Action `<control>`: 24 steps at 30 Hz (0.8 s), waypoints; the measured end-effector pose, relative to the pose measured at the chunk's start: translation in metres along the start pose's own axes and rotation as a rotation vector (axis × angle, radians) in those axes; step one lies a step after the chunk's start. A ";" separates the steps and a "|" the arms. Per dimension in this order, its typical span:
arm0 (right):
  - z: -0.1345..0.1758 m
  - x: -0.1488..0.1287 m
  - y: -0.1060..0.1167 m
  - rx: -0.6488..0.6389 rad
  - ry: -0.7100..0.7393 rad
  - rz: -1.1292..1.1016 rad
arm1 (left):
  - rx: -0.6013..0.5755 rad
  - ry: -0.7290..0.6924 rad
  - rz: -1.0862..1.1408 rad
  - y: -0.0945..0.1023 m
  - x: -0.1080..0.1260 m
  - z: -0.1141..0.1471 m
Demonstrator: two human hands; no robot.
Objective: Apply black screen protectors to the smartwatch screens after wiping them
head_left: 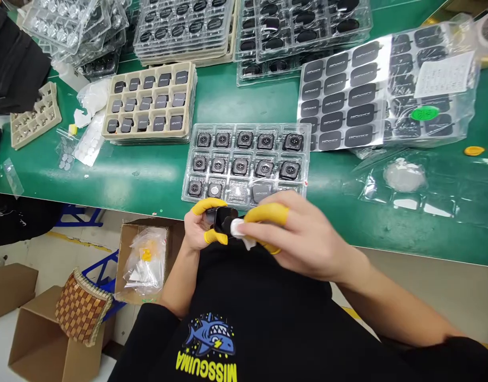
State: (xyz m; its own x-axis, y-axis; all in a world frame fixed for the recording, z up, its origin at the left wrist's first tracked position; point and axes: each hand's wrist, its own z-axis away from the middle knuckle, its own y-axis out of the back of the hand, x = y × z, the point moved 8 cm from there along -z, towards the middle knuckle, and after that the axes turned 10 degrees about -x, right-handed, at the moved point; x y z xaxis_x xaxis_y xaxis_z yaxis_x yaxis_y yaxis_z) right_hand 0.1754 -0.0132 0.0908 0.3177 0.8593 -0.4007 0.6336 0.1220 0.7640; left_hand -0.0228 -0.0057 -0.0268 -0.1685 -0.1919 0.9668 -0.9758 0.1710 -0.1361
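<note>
Just off the table's front edge, my left hand [199,228] grips a black smartwatch body [223,218] between yellow-cotted fingertips, its dark glossy face showing. My right hand [295,228], also in yellow finger cots, pinches a white wiping cloth [239,228] against the watch face; some fingers are hidden behind the hand. Directly beyond both hands lies a clear plastic tray [249,127] with rows of black watch bodies, backs up. One cell in its nearest row shows only clear plastic, and my right hand covers part of that row.
A beige tray [148,137] of dark square pieces lies left of the clear tray. Printed black film sheets [343,98] and a bagged stack [446,79] lie to the right. Stacked trays [183,50] line the back. An open carton [142,260] with plastic bags stands below, left.
</note>
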 end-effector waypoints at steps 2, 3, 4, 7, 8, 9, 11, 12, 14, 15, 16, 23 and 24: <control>-0.010 -0.013 -0.014 -0.017 0.059 0.051 | -0.045 0.019 -0.028 -0.005 -0.003 0.001; -0.015 -0.017 -0.019 -0.018 0.078 0.088 | -0.067 0.033 -0.046 -0.007 -0.005 0.002; -0.018 -0.019 -0.023 -0.010 0.086 0.128 | -0.086 0.046 -0.059 -0.008 -0.007 0.004; -0.021 -0.013 -0.026 0.017 0.038 0.238 | -0.092 0.051 -0.046 -0.007 -0.011 0.006; -0.019 -0.007 -0.024 0.011 0.002 0.270 | -0.073 0.043 -0.035 -0.005 -0.011 0.005; -0.017 -0.001 -0.023 -0.003 -0.039 0.297 | -0.052 0.039 -0.027 -0.002 -0.011 0.005; -0.008 0.010 -0.016 -0.015 -0.108 0.319 | -0.015 0.030 -0.017 0.002 -0.010 0.003; -0.004 0.013 -0.011 0.002 -0.125 0.303 | -0.001 0.023 -0.013 0.004 -0.009 0.002; 0.002 0.010 -0.003 0.069 -0.111 0.225 | 0.012 0.010 -0.006 0.004 -0.006 0.000; 0.003 0.006 -0.002 0.094 -0.086 0.180 | 0.011 0.004 0.000 0.004 -0.005 -0.001; 0.002 0.000 -0.004 0.098 -0.052 0.143 | 0.007 -0.001 0.005 0.003 -0.005 -0.001; -0.021 -0.011 -0.025 0.079 0.026 0.212 | -0.056 -0.012 0.029 -0.006 -0.003 -0.001; -0.021 -0.004 -0.024 0.088 -0.008 0.250 | -0.038 -0.016 0.042 -0.005 -0.003 -0.002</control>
State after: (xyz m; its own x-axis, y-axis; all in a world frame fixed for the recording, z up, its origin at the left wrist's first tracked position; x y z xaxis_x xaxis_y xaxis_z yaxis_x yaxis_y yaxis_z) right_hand 0.1440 -0.0097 0.0845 0.4780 0.8531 -0.2091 0.5932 -0.1380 0.7932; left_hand -0.0172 -0.0042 -0.0283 -0.2113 -0.1996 0.9568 -0.9619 0.2160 -0.1674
